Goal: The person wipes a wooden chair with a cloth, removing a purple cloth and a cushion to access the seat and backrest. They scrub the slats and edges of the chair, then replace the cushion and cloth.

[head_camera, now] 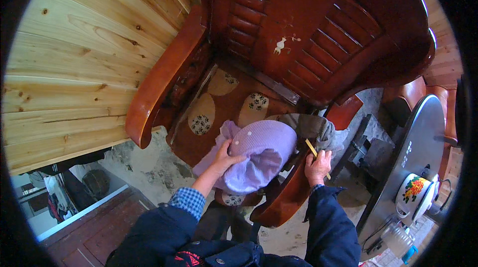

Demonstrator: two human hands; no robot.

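My left hand grips a striped purple cloth item, which looks like a hat or bonnet with a gathered, hollow side; the thumb lies on top of the fabric. It is above the seat of a red-brown wooden armchair. My right hand is closed around a thin yellow strip or stick, beside the chair's near armrest. Just beyond that hand, a grey cloth hangs over the chair's side. The seat cushion is brown with pale ovals and paw prints.
Pine boards line the left side. A dark round-edged table at the right bears an enamel mug with a floral print and a clear plastic container. A brown door panel is at the lower left.
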